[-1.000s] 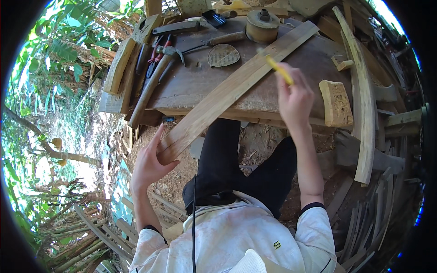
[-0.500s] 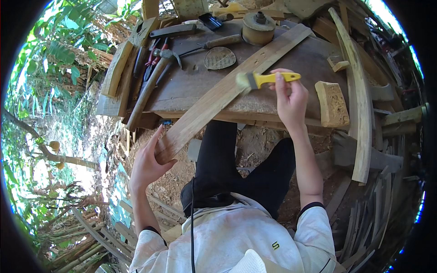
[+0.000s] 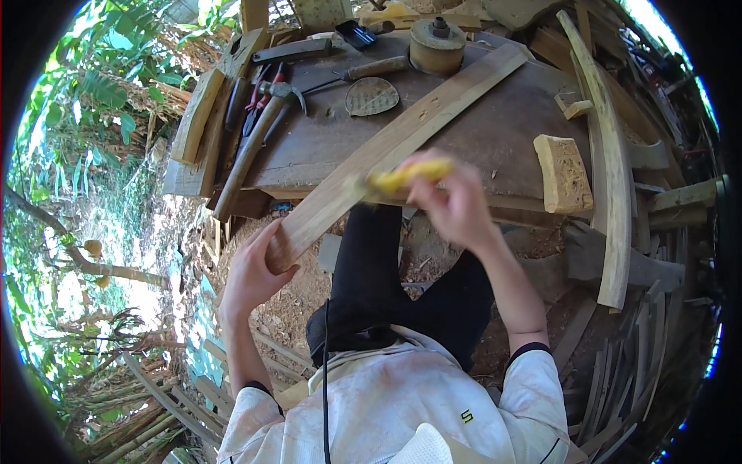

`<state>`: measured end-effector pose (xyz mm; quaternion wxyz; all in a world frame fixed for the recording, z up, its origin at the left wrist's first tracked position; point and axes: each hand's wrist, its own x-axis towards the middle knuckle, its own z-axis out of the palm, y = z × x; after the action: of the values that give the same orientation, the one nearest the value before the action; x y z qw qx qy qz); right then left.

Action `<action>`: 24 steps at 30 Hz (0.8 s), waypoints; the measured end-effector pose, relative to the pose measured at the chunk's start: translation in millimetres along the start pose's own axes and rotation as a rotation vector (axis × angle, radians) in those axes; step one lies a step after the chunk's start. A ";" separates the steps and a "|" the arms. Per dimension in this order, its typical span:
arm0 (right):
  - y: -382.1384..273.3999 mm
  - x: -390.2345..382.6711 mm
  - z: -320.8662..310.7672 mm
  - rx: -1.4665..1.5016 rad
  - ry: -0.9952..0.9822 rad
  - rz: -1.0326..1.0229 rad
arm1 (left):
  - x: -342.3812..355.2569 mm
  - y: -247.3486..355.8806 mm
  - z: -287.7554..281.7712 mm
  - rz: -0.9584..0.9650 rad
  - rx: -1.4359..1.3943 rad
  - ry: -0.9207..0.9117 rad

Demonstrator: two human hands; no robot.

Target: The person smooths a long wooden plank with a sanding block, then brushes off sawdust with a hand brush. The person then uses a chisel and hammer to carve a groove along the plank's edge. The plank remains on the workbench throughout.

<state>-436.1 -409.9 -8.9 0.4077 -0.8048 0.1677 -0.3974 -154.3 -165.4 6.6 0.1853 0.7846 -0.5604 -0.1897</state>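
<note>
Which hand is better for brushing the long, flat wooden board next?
Probably the right hand: it holds the yellow-handled brush, its blurred bristles at the long, flat wooden board. The left hand cups the board's near end.

Blurred yellow brush [image 3: 400,179] in blurred right hand [image 3: 457,205], bristles [image 3: 359,186] indistinct.

Holds the end of a wooden plank [image 3: 417,120] in the left hand [image 3: 253,267], past the near edge of the surface [image 3: 502,147]; grips a yellow-handled paintbrush [image 3: 413,175], motion-blurred, at the plank in the right hand [image 3: 456,205].
</note>
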 end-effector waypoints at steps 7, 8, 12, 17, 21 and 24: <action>28.6 19.2 -28.6 -0.533 0.505 -0.160 | 2.2 13.9 -4.1 -0.035 0.012 -0.024; 19.2 17.8 -12.6 -0.530 0.436 -0.211 | 5.9 19.1 -4.3 -0.030 0.009 -0.027; -15.2 4.7 30.8 -0.076 -0.111 -0.249 | 7.3 12.7 1.3 -0.008 0.031 0.033; 12.2 16.2 -10.8 0.039 0.046 0.058 | -3.1 -6.2 -4.5 -0.017 -0.015 0.005; 33.7 27.8 -55.8 -0.459 0.457 0.120 | -21.0 -23.8 -15.1 -0.067 -0.033 0.037; 34.3 23.5 -56.0 -0.611 0.495 0.023 | -25.1 -30.9 -15.5 -0.129 0.015 0.044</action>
<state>-463.0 -474.1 -4.5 0.1009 -0.7671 0.3804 -0.5066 -129.0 -131.0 6.7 0.1790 0.8245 -0.5058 -0.1797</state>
